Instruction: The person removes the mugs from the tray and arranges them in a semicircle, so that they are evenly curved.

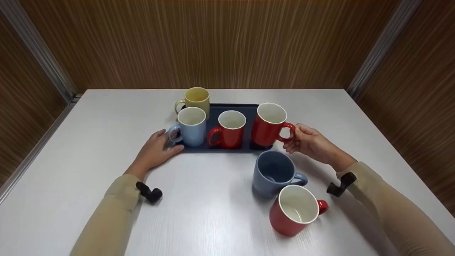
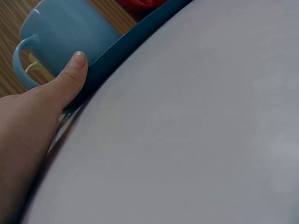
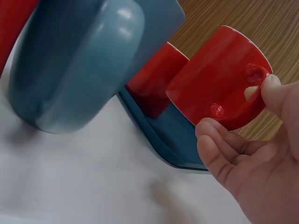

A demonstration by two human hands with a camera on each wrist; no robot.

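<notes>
Head view, left to right: the left hand (image 1: pixel 156 149) lies flat on the white table (image 1: pixel 199 199) at centre left of the frame, fingers straight, thumb pressed against the near left corner of the dark blue tray (image 1: pixel 227 147) — just beside the light blue mug (image 1: pixel 191 126). Behind that mug, at the tray's far left corner, stands a yellow mug (image 1: pixel 195 99); at the tray's middle, a small red mug (image 1: pixel 229 129).

Right of centre, the right hand (image 1: pixel 307 140) pinches the handle of the tall red mug (image 1: pixel 270 124) between thumb and curled fingers. The mug sits tilted at the tray's right end (whether its base touches the tray is unclear).

Risk, as a judgement: held only by its handle, the tilted mug could swing and knock the small red mug, or catch the tray's lip — the left thumb may be all that stops the tray sliding.

In the lower right of the frame, off the tray, stand a dark blue mug (image 1: pixel 275 172) and another red mug (image 1: pixel 296 209), close together.
</notes>
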